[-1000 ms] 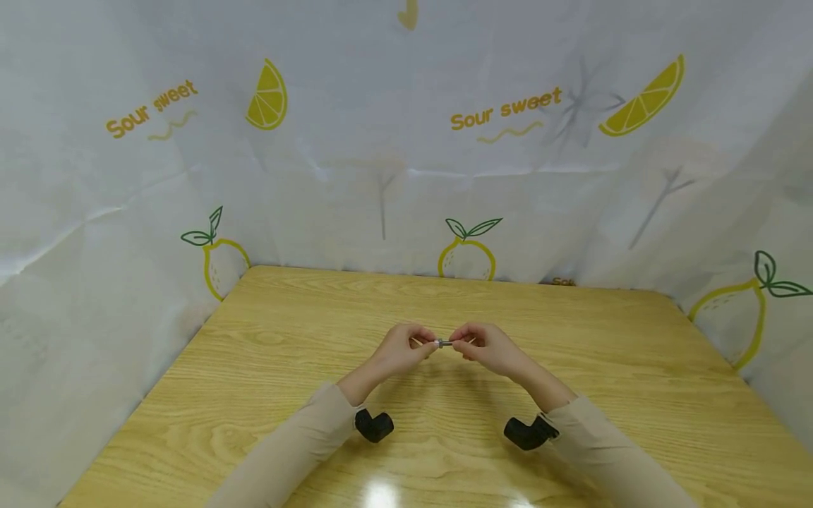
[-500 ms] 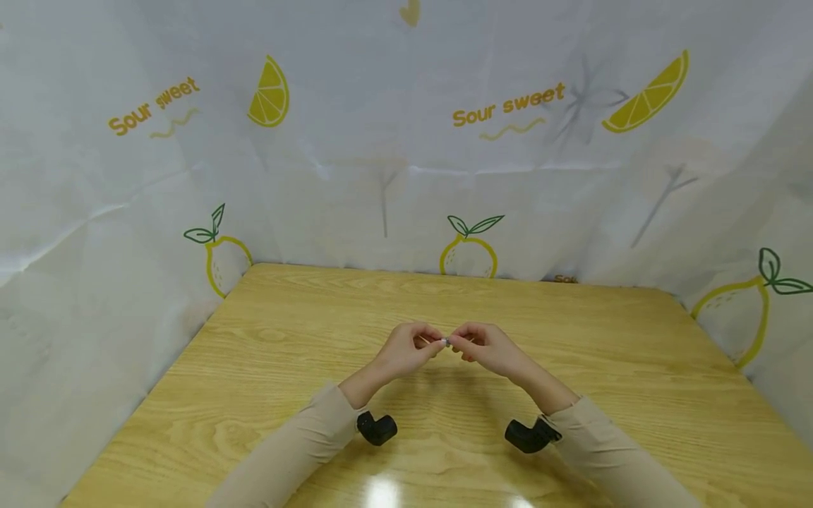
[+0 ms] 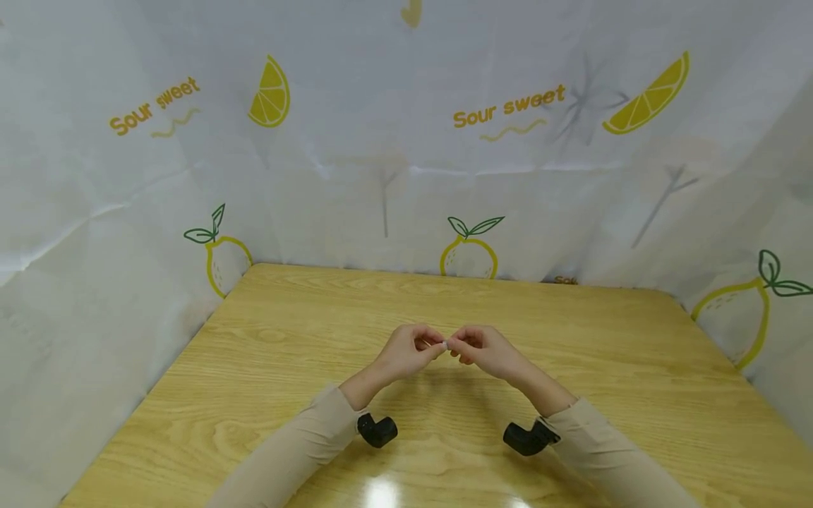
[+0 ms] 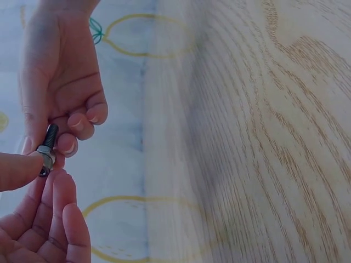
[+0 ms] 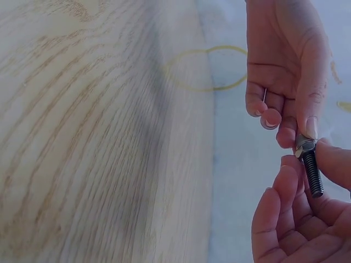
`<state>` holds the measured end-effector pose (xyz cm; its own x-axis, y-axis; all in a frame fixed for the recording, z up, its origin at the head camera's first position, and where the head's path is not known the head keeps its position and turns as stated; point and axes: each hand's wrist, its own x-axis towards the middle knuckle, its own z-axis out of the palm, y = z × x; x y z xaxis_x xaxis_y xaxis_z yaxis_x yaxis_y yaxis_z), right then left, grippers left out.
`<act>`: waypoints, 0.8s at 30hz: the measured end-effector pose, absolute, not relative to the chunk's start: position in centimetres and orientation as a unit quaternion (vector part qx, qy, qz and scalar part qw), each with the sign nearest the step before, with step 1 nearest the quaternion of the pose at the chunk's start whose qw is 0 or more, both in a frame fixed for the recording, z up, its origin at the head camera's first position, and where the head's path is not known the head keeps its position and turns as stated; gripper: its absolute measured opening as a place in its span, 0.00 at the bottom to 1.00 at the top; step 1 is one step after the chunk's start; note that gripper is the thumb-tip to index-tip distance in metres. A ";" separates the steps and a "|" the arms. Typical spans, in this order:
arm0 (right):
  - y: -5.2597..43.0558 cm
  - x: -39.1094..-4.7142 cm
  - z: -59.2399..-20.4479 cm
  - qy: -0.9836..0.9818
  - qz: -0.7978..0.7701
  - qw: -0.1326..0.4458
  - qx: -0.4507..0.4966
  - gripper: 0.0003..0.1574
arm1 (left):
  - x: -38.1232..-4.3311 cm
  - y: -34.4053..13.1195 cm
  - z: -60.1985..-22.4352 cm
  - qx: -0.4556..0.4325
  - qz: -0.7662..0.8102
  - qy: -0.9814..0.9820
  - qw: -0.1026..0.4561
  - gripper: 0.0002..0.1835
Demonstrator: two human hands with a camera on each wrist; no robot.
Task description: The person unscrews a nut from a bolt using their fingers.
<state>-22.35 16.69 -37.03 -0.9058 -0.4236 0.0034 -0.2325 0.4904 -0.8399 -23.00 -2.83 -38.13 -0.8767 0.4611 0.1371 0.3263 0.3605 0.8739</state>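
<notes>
Between my two hands is a dark metal bolt (image 5: 313, 178) with a threaded shank and a shiny hex nut (image 5: 305, 147) on it close to the head. My left hand (image 3: 406, 351) pinches the head end between thumb and fingertips. With thumb and fingertips, my right hand (image 3: 492, 351) pinches at the nut. The threaded end points towards the right palm, as the right wrist view shows. In the left wrist view the socket in the bolt head (image 4: 44, 171) is partly visible. In the head view the fingers cover nearly all of the bolt.
Both hands are above a wooden table (image 3: 305, 310). A white curtain with lemon prints (image 3: 356, 141) hangs behind it and along its sides. A black wrist mount is on each sleeve, one left (image 3: 377, 430) and one right (image 3: 528, 437).
A second ago the shank showed between my hands. My right fingertips have since moved along it to the nut, against the left fingertips, and the shank is hidden from the head view.
</notes>
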 end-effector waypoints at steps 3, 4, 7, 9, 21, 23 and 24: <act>16.6 -22.2 -36.9 0.856 -0.469 0.099 -0.195 0.21 | -23.0 -2.9 -38.2 0.236 0.514 0.822 0.067 0.12; 16.5 -22.1 -36.9 0.856 -0.469 0.096 -0.197 0.21 | -23.0 -2.9 -38.2 0.235 0.515 0.822 0.067 0.12; 16.4 -22.0 -36.7 0.855 -0.469 0.086 -0.203 0.20 | -23.1 -2.9 -38.2 0.234 0.514 0.823 0.067 0.12; 16.4 -22.0 -36.7 0.856 -0.467 0.077 -0.209 0.19 | -23.1 -2.9 -38.2 0.232 0.514 0.823 0.064 0.11; 16.2 -21.9 -36.9 0.854 -0.478 0.012 -0.203 0.16 | -23.0 -2.7 -38.0 0.213 0.548 0.807 0.059 0.12; 16.2 -21.9 -36.9 0.855 -0.480 0.011 -0.196 0.19 | -23.0 -2.6 -38.0 0.210 0.553 0.804 0.058 0.11; 16.2 -21.9 -36.9 0.856 -0.480 0.016 -0.192 0.20 | -23.0 -2.6 -38.0 0.209 0.555 0.803 0.058 0.11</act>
